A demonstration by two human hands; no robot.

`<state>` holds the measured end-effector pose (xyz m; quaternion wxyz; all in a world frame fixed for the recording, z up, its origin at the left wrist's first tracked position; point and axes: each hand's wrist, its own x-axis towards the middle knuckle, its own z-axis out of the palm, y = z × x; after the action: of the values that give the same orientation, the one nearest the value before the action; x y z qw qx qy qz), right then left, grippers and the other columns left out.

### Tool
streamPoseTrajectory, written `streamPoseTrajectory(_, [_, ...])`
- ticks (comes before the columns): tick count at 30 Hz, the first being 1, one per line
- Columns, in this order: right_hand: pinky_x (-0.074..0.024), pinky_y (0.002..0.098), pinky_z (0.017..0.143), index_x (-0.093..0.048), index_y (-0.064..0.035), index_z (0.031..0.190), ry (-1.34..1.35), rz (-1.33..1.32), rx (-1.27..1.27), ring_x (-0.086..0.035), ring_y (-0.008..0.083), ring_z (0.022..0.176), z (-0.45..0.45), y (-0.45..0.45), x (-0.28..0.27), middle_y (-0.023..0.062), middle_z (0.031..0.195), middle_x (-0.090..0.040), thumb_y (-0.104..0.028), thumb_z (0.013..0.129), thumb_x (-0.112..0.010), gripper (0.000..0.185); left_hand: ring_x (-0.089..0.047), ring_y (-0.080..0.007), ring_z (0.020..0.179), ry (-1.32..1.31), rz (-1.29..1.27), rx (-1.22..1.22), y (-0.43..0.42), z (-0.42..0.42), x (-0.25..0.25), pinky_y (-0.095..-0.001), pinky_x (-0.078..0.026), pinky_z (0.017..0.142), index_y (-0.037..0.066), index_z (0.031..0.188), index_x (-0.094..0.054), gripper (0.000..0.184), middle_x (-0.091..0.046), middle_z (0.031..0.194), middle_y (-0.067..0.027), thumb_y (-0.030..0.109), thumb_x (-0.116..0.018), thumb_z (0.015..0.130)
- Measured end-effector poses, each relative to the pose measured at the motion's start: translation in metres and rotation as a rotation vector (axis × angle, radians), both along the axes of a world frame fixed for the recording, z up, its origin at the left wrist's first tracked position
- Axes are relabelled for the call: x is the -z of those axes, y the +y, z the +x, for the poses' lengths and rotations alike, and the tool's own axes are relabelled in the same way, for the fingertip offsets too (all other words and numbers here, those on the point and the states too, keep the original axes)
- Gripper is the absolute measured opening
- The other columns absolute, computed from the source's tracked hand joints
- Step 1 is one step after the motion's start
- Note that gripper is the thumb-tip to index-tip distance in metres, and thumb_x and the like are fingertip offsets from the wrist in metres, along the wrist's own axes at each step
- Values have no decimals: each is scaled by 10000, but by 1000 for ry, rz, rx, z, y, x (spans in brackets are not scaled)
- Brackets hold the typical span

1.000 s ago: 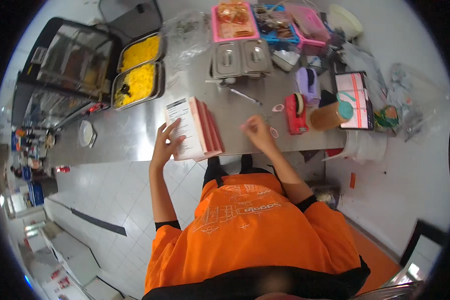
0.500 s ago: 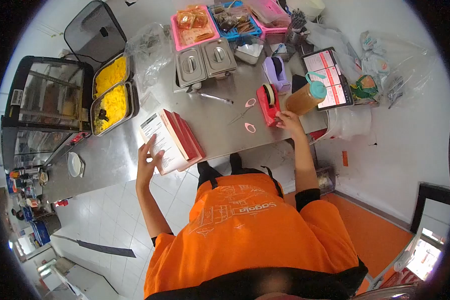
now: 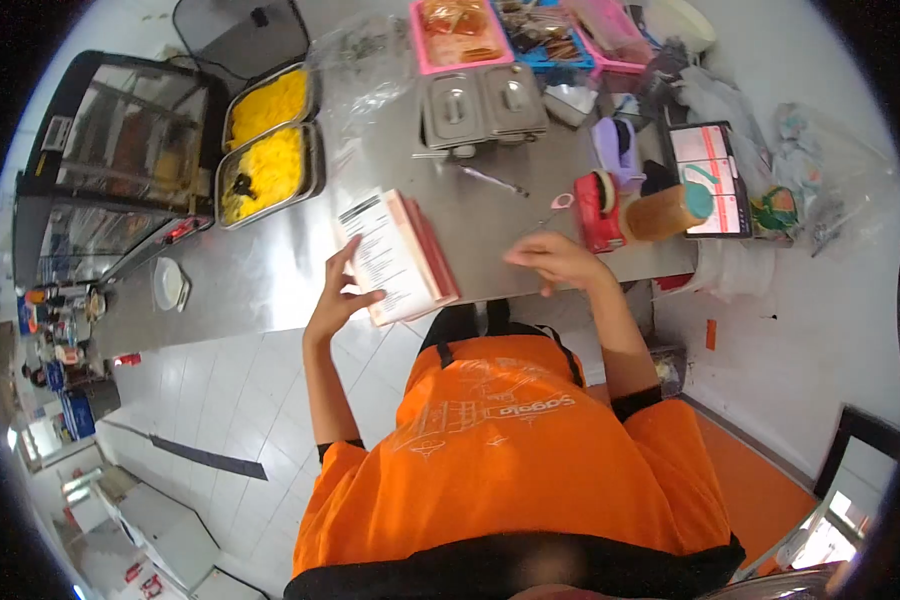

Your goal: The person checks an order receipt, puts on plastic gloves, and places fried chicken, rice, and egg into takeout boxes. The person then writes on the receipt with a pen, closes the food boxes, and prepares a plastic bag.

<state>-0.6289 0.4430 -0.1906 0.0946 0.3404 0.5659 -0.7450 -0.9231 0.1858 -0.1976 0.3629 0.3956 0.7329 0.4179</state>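
A stack of red-sided booklets or flat boxes (image 3: 435,250) with a printed white sheet (image 3: 390,255) on top lies at the table's front edge. My left hand (image 3: 342,292) rests at its left side, thumb and fingers spread, touching the sheet. To the right of the stack, my right hand (image 3: 565,262) hovers over the table edge with its leading fingertips drawn together. Anything small between them is too blurred to make out. Just beyond that hand stands a red tape dispenser (image 3: 599,215). Scissors (image 3: 562,202) with pink handles are partly hidden behind the hand.
A pen (image 3: 495,181), lidded steel pans (image 3: 455,108) and a purple dispenser (image 3: 616,152) sit farther back. A brown-filled bottle (image 3: 660,212) stands beside a tablet (image 3: 712,180). Trays of yellow food (image 3: 270,168) and a glass display case (image 3: 120,150) are at left.
My right hand has left the red tape dispenser and moved left toward the stack. My left hand stays at the stack. The whole view has shifted, with table items now farther right and higher.
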Motion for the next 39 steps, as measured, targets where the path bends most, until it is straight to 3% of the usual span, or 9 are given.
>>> streamPoseTrajectory(6, [-531,306,401,-670,43,862,124,461,-576,-672,227,630,-207,-80,-39,166,810,-640,-237,794,-704,290,-525,-214,921,-51,-61,35,3,-7,-11,-303,-553,747,250,1474,-281,1087,-323,1292,-134,236,-897,578])
streamPoseTrajectory(14, [-518,435,781,-690,-20,829,37,1103,-491,-668,335,819,-191,-93,-34,186,774,-673,-329,758,-700,317,-526,-223,958,-63,-101,33,2,-9,-12,-345,-519,831,251,1485,-245,1115,-308,1316,-148,248,-897,581])
streamPoseTrajectory(19, [-523,384,635,-676,-56,830,-31,999,-359,-653,250,668,-81,-52,-20,114,708,-658,-363,800,-704,310,-473,-222,1115,-243,60,-120,3,-5,9,-334,-420,950,167,1421,-393,638,-373,1437,-45,119,-647,838])
streamPoseTrajectory(23, [-478,227,473,-612,-23,917,245,212,-152,-582,95,614,72,-4,-106,47,789,-613,-346,899,-628,324,-527,-196,1068,-96,85,-205,3,-29,17,-314,-433,913,59,1300,-519,469,-540,1296,-73,21,-539,833])
streamPoseTrajectory(26, [-465,241,456,-619,-28,1032,440,310,766,-547,116,539,202,38,-89,12,724,-578,-279,972,-499,284,-562,-199,851,662,283,-429,23,-42,-2,-281,-472,740,15,1255,-515,369,-561,1237,-101,9,-509,886])
streamPoseTrajectory(28, [-478,281,483,-584,-63,1162,195,570,1082,-571,144,564,224,85,-102,51,689,-582,-290,960,-498,316,-544,-164,829,646,363,-551,77,-4,-62,-280,-466,707,-2,1237,-517,297,-581,1127,-124,65,-509,947])
streamPoseTrajectory(30, [-477,299,481,-501,-132,1298,-185,797,840,-573,158,524,244,128,-62,56,641,-565,-223,935,-519,374,-535,-142,826,600,410,-617,127,42,-87,-273,-463,709,-4,1223,-524,275,-585,1075,-122,96,-497,968])
streamPoseTrajectory(36, [-512,455,608,-372,-215,1422,-745,1169,183,-645,339,682,219,207,5,187,755,-628,-155,887,-509,555,-549,-379,1041,578,-289,318,219,201,28,-442,-428,900,-25,1270,-471,558,-573,1117,-243,209,-681,808])
streamPoseTrajectory(39, [-512,463,600,-327,-204,1443,-722,1111,103,-651,336,681,211,236,22,180,721,-625,-175,867,-532,613,-198,-567,1317,461,-679,503,196,259,98,-691,-287,986,-86,1423,-144,1107,-146,1452,-368,529,-734,717])
